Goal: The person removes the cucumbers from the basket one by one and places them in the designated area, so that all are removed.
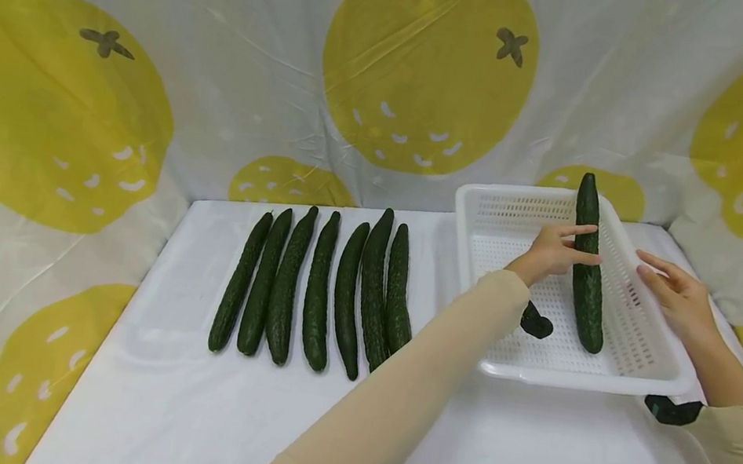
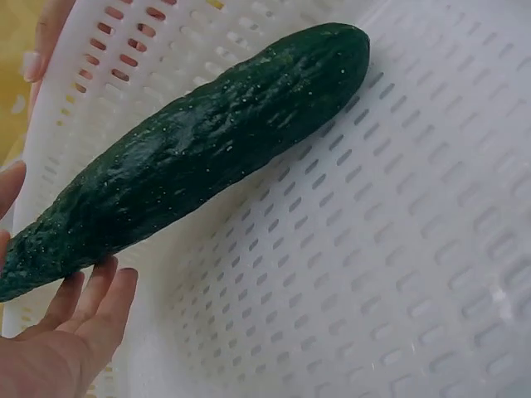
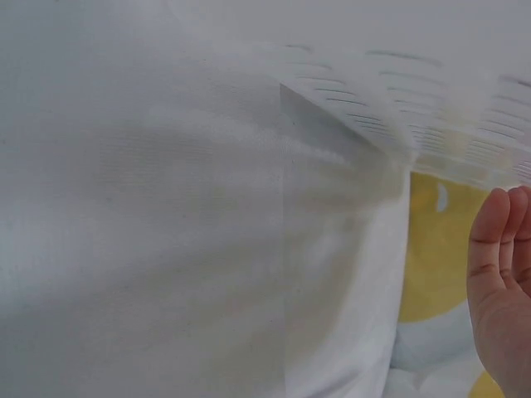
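My left hand [image 1: 552,251] reaches into a white perforated basket [image 1: 479,199] and holds a dark green cucumber [image 1: 588,302]. Its thumb and fingers lie on opposite sides of the cucumber, as the left wrist view shows near the narrower end [image 2: 41,257]. The thicker end is inside the basket, while the far end rises past the back rim. At the basket's right side, my right hand [image 1: 682,303] has its fingers extended against or very near the outer wall. Those straight fingers [image 3: 489,240] also appear in the right wrist view, holding nothing.
Several cucumbers [image 1: 283,291] lie side by side in a row on the white-covered table [image 1: 176,403], left of the basket. A pale cloth with yellow fruit prints [image 1: 430,66] hangs behind the table. The left forearm crosses in front of the row's right end.
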`<state>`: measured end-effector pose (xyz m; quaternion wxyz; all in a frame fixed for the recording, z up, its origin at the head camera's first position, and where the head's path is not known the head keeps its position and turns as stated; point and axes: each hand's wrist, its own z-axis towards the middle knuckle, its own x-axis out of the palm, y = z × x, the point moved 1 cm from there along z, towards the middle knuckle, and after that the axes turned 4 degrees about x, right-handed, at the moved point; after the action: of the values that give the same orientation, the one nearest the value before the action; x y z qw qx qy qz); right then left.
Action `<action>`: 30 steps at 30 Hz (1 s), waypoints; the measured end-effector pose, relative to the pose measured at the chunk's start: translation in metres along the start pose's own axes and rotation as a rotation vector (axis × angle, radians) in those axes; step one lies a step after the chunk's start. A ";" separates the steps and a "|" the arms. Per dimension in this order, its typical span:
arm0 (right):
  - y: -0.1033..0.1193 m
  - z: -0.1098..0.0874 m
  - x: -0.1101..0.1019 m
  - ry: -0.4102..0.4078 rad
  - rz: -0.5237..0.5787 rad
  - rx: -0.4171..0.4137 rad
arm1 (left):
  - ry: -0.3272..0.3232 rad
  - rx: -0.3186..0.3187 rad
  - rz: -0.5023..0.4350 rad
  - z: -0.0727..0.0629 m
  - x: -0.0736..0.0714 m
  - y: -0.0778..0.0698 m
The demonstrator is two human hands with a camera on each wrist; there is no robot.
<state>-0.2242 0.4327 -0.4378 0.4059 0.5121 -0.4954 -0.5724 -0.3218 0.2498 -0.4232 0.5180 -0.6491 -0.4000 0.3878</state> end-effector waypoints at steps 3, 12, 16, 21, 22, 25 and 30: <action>0.000 -0.001 0.001 0.006 0.013 0.006 | 0.028 0.011 0.050 0.000 0.001 0.003; -0.003 0.002 0.000 -0.006 -0.006 -0.013 | 0.040 0.066 0.174 0.000 0.004 0.007; -0.004 0.003 -0.002 -0.002 0.007 -0.043 | 0.050 0.111 0.175 -0.003 0.004 0.007; -0.005 0.003 -0.001 0.005 0.035 -0.047 | 0.007 0.105 0.129 -0.005 0.005 0.006; -0.005 0.003 -0.001 0.004 0.037 -0.047 | -0.004 0.105 0.116 -0.006 0.005 0.006; -0.003 0.002 0.000 0.002 0.043 -0.039 | -0.027 0.110 0.094 -0.007 0.003 0.004; 0.002 -0.003 0.001 0.008 0.037 -0.020 | -0.057 0.106 0.108 -0.008 0.001 0.002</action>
<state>-0.2216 0.4312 -0.4362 0.4234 0.5009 -0.4975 -0.5678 -0.3142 0.2478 -0.4239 0.5185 -0.6300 -0.3580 0.4539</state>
